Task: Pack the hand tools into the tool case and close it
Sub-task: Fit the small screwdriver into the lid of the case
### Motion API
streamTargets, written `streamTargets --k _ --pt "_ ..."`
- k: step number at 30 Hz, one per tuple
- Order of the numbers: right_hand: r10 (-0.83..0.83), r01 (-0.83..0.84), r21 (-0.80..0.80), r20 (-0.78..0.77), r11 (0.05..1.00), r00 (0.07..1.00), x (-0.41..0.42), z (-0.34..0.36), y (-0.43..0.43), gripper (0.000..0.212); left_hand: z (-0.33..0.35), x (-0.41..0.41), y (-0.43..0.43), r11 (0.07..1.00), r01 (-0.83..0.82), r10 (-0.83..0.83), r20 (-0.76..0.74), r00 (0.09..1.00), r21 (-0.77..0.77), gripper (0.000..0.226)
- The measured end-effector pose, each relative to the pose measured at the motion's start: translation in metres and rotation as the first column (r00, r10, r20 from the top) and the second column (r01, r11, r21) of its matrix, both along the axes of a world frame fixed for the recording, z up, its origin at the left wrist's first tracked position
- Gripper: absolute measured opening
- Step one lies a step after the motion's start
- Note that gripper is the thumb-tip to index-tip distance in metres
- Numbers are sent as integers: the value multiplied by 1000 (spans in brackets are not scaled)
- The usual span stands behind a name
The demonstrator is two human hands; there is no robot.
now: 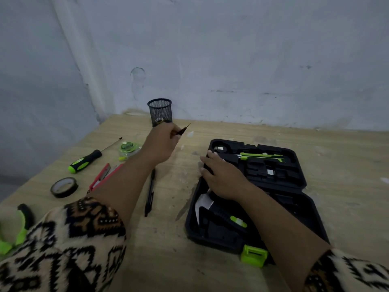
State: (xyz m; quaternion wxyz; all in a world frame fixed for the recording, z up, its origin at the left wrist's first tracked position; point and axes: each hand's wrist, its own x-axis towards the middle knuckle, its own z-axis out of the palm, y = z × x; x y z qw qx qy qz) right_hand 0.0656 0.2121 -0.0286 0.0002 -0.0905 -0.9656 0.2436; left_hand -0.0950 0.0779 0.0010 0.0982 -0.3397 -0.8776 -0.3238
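The black tool case (294, 171) lies open on the wooden table, right of centre. Its far half holds green-handled tools (261, 157); its near half holds a claw hammer (205, 204). My right hand (221, 175) rests flat on the case's left edge, fingers spread, holding nothing. My left hand (163, 142) is raised near the mesh cup and pinches a small dark pointed tool (183, 130). On the left of the table lie a green-and-black screwdriver (85, 161), a green tape measure (128, 149), a red utility knife (103, 175) and a roll of black tape (64, 187).
A black mesh pen cup (160, 112) stands at the back by the wall. A black pen (149, 192) lies under my left forearm. Green-and-black plier handles (22, 226) poke in at the far left edge. A green latch (254, 255) sits on the case's near rim.
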Motion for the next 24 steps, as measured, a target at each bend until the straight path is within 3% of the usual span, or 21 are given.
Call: streamTargets --k 3,6,11,17,24 --pt "-88 74 -230 -55 971 995 4 9 4 53 23 24 16 946 75 -171 290 942 315 17" --pt "-214 115 -478 -158 871 964 12 19 8 43 32 47 31 855 100 -370 464 805 508 13" --pt "-377 28 -815 -237 578 895 44 29 12 21 36 81 48 696 60 -607 543 580 715 22" --pt "-497 -10 -906 -242 423 834 95 21 25 16 26 125 64 612 13 -712 544 445 791 22" --pt "-549 5 -931 -211 365 809 128 7 31 16 13 152 69 634 79 -713 541 446 769 23"
